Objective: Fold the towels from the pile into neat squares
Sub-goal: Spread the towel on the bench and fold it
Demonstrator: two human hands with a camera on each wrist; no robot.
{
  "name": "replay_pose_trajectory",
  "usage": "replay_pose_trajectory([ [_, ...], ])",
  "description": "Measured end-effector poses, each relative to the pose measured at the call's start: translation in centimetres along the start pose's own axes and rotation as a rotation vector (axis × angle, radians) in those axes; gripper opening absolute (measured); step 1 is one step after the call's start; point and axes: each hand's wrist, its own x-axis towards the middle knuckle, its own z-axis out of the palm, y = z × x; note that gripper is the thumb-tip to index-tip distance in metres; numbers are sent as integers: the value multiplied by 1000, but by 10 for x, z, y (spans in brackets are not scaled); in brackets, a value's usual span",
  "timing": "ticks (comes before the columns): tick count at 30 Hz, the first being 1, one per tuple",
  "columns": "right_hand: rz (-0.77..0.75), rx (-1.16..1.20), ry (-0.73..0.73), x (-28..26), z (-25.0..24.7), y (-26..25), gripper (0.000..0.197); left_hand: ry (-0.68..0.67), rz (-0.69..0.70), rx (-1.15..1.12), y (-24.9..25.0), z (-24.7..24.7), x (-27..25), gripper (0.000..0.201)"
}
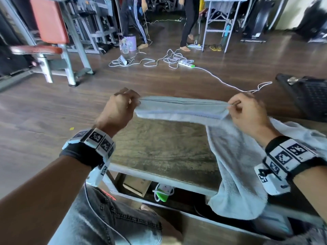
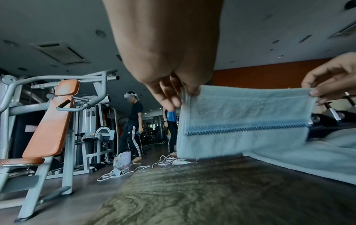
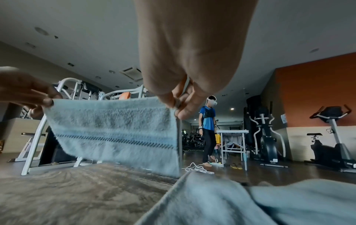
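A pale blue towel (image 1: 180, 108) with a dark zigzag stripe (image 2: 246, 127) hangs doubled over, stretched between my two hands above the far side of the table (image 1: 159, 147). My left hand (image 1: 122, 106) pinches its left top corners, seen close in the left wrist view (image 2: 179, 94). My right hand (image 1: 244, 110) pinches the right top corners (image 3: 177, 106). The towel's lower edge (image 3: 123, 161) hangs just above the tabletop. More pale towel (image 1: 238, 165) lies on the table's right side and drapes over the near edge.
The worn wooden tabletop (image 2: 192, 190) is bare at left and centre. A black basket (image 1: 306, 96) stands at the far right. On the floor lie white cables and a power strip (image 1: 186, 64). Gym machines (image 1: 53, 41) stand at left; two people (image 1: 189, 20) stand beyond.
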Motion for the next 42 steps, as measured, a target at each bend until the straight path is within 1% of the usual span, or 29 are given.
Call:
replay_pose_trajectory([
  [2,-42,-5,80,-22,-22,7,10,7,91,-28,11,0,-16,8],
  [3,-56,-10,78,-36,-29,12,11,-27,100,-51,16,4,-28,6],
  [4,-55,-10,28,-53,-34,20,13,-84,95,-76,20,10,-41,4],
  [5,-30,-16,-71,-71,-37,29,18,-164,79,-100,24,17,-55,3],
  [7,56,-51,-341,-106,-40,46,29,-398,-15,-104,30,36,-86,13],
  [8,108,-63,-458,-121,-40,52,31,-513,-72,-89,32,46,-100,12],
  [9,179,-66,-536,-134,-40,56,28,-576,-118,-71,32,55,-112,7],
  [10,246,-42,-555,-146,-41,58,21,-577,-158,-59,34,63,-122,4],
  [11,299,-22,-524,-151,-38,57,13,-536,-213,-53,32,70,-127,13],
  [13,374,-11,-433,-156,-33,60,5,-444,-339,-65,36,80,-132,42],
  [14,405,-9,-408,-156,-30,61,6,-423,-388,-34,41,82,-132,51],
  [15,437,-5,-394,-155,-27,60,10,-420,-427,5,45,83,-131,55],
  [18,524,-4,-393,-152,-17,54,30,-472,-534,69,55,84,-129,62],
  [19,549,-24,-400,-151,-15,50,36,-498,-560,94,56,85,-128,64],
  [21,577,-65,-411,-151,-12,45,44,-518,-611,129,59,83,-127,53],
  [23,584,-84,-401,-151,-13,42,44,-467,-665,138,65,78,-126,42],
  [26,572,-76,-368,-147,-21,40,38,-385,-681,100,68,70,-124,37],
  [29,544,-99,-354,-143,-29,38,34,-365,-691,48,66,66,-123,36],
  [31,537,-127,-370,-141,-33,37,37,-373,-675,47,65,65,-125,37],
  [37,586,-170,-501,-143,-34,39,36,-457,-689,51,55,80,-138,50],
  [39,601,-202,-540,-146,-32,42,37,-464,-676,68,54,82,-138,50],
  [40,589,-233,-543,-148,-31,43,35,-459,-650,85,55,82,-137,46],
  [41,559,-261,-517,-149,-30,44,27,-448,-607,116,57,81,-135,40],
  [42,517,-275,-468,-150,-28,43,16,-428,-550,145,61,80,-135,33],
])
